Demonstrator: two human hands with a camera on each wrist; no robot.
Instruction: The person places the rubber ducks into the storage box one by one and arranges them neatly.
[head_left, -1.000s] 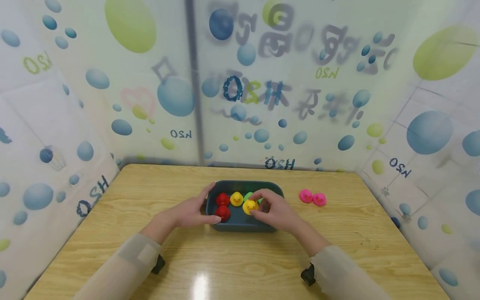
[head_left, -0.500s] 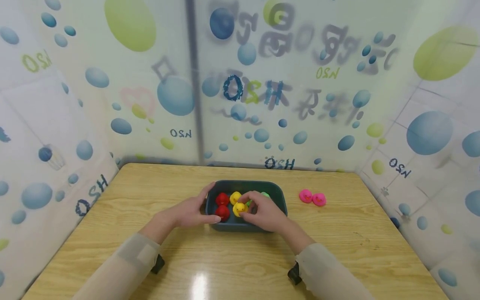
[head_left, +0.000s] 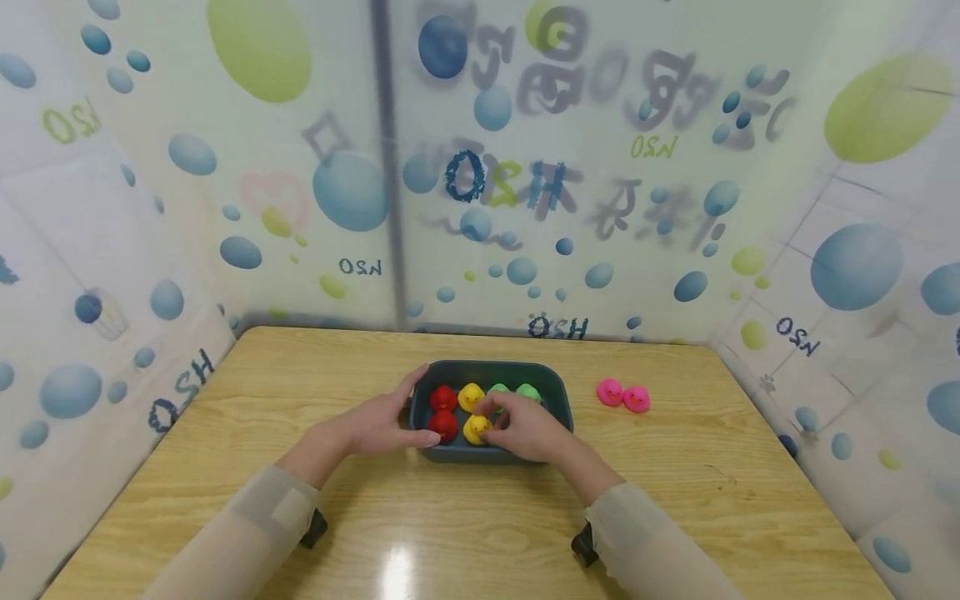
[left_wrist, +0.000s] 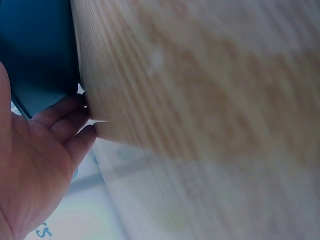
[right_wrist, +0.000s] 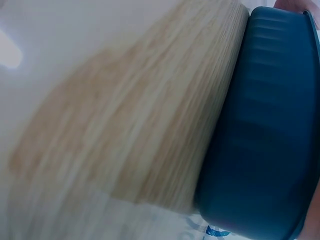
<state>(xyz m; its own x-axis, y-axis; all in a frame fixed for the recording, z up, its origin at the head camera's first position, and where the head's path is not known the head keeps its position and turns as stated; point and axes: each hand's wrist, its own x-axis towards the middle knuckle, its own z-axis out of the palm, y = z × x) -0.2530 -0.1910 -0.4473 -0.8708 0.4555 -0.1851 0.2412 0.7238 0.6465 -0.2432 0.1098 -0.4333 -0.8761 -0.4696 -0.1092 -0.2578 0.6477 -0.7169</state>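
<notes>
A dark blue plastic bin (head_left: 558, 400) stands on the table with small rubber ducks inside. My left hand (head_left: 371, 423) holds its left end, the thumb over the near rim and the fingers at the far corner. In the left wrist view, some fingers (left_wrist: 65, 117) lie beside the bin's wall. My right hand (head_left: 528, 427) reaches into the bin, pinching a yellow duck (head_left: 475, 431) between thumb and index finger low at the front. Left of it sit two red ducks (head_left: 443, 427). Behind are another yellow duck (head_left: 470, 397) and two green ducks (head_left: 528, 392), partly hidden by the hand.
Two pink ducks (head_left: 624, 395) lie side by side on the wooden table (head_left: 480, 517), right of the bin. Patterned curtain-like walls (head_left: 525, 250) enclose the table at the back and both sides.
My right hand has moved left and down with the yellow duck, which now sits lower, beside the front red duck. More of the green ducks shows. The left hand stays at the bin.
</notes>
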